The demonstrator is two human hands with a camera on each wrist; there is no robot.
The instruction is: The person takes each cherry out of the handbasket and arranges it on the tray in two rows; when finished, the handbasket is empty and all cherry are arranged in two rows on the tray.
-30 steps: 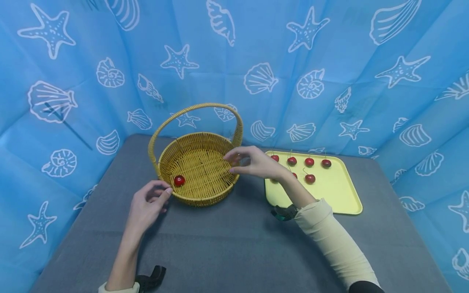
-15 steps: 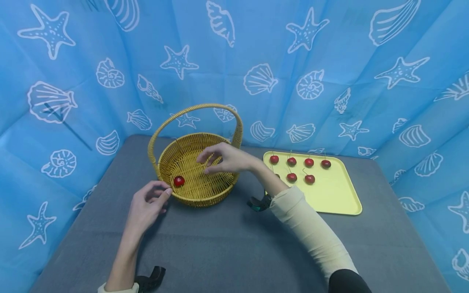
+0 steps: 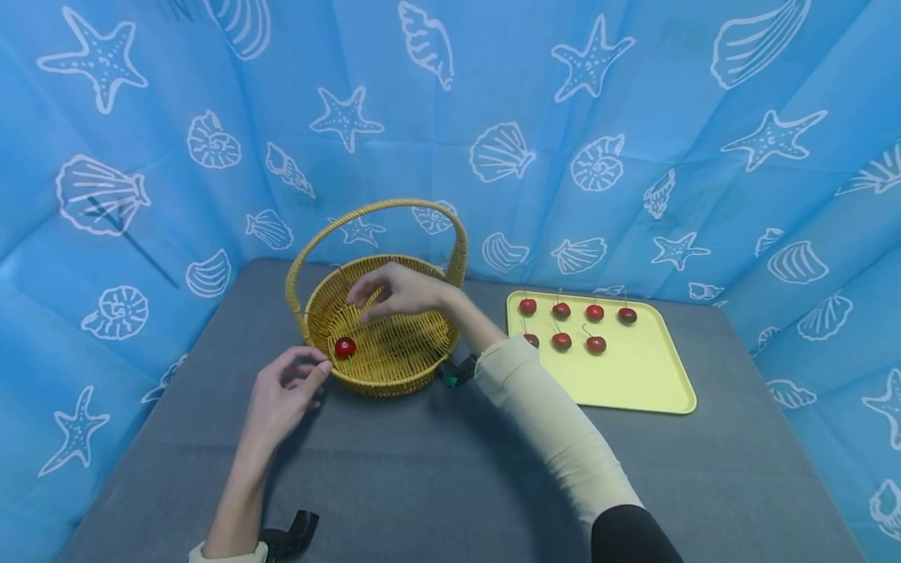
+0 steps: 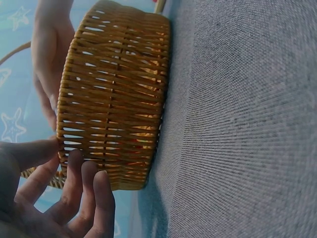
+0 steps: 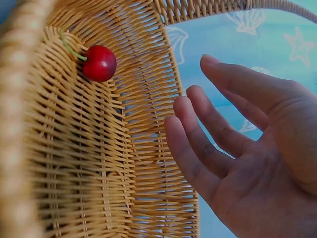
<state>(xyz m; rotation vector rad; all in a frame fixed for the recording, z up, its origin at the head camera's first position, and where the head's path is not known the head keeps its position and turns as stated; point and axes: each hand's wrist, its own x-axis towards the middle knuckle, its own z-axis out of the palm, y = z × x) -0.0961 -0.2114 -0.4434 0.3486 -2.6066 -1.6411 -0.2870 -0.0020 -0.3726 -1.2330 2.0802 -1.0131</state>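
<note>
A round woven basket point(image 3: 387, 383) with a tall arched handle stands left of the middle. Inside it, near the front left, lies one red cherry point(image 3: 345, 348); the right wrist view shows its green stem. My left hand point(image 3: 285, 395) pinches the rim of the basket at its front left, thumb and forefinger on the edge in the left wrist view. Over the basket hovers my right hand point(image 3: 400, 293), holding nothing, its fingers loosely bent and apart from the cherry point(image 5: 100, 63). To the right, a yellow tray point(image 3: 633, 379) bears several stemmed cherries point(image 3: 561, 342).
Grey cloth point(image 3: 394, 485) covers the table. A blue curtain point(image 3: 436, 117) with white shells and starfish hangs behind and on both sides. The basket's handle point(image 3: 380, 205) arches above the right hand's area.
My right hand has moved left from the basket's right edge to above its middle, uncovering more cherries on the tray. The left hand and the cherry in the basket stay put.
</note>
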